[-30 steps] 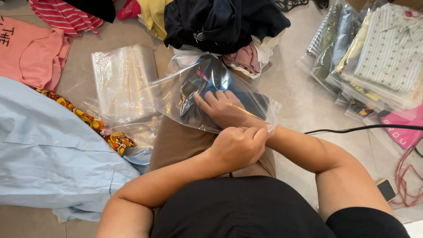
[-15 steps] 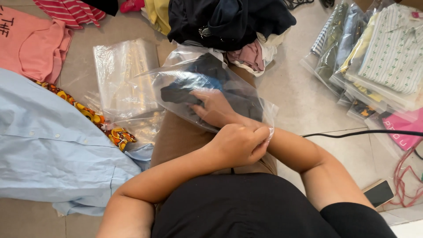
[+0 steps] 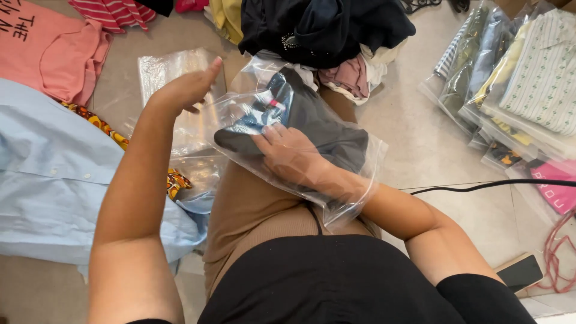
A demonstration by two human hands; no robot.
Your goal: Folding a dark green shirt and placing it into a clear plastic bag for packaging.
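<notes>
- A clear plastic bag lies across the person's lap, its long axis running from upper left to lower right.
- The right hand is inside the bag — fingers spread flat on a dark folded garment.
- The left hand is raised, open and holding nothing, just left of the bag's far end — the right hand is nearer.
- Bagged shirts are stacked at right.

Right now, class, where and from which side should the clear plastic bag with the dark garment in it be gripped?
Grip the clear plastic bag at its open mouth, the loose film edge nearest the body, coming from the right. The right hand is already inside, and the dark garment fills the far end, so only this edge is slack enough to pinch.
</notes>
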